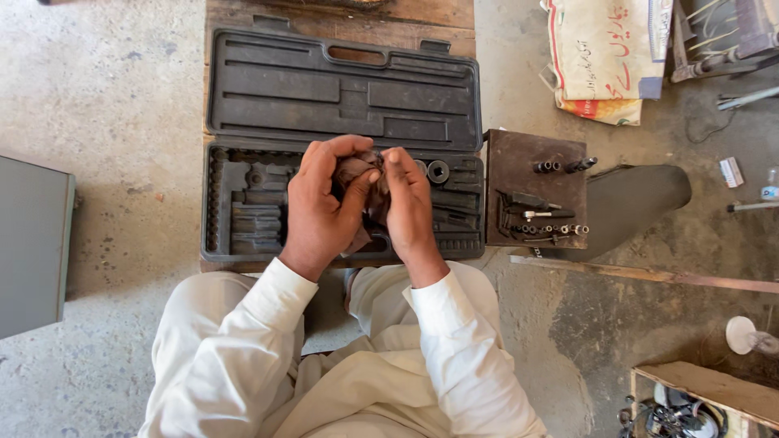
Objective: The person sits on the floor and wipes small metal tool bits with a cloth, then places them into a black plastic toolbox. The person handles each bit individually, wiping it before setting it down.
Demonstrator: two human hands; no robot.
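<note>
Wiping: head view, both hands are closed round a dark brownish rag (357,174) held over the open tool case (341,146)
Left hand: left hand (320,207) wraps the rag from the left, fingers curled shut on it, thumb pressed on top
Right hand: right hand (406,203) pinches the same rag from the right; whatever small part may sit inside the cloth is hidden
Done, by the look of it: one socket (438,171) sits in the case tray just right of the hands, and most moulded slots show bare
Left, as I judge: small sockets and bits (548,223) lie loose on the brown metal plate (519,162) beside the case, well apart from the hands
Progress: seemingly early to midway, since far more slots are bare than filled
</note>
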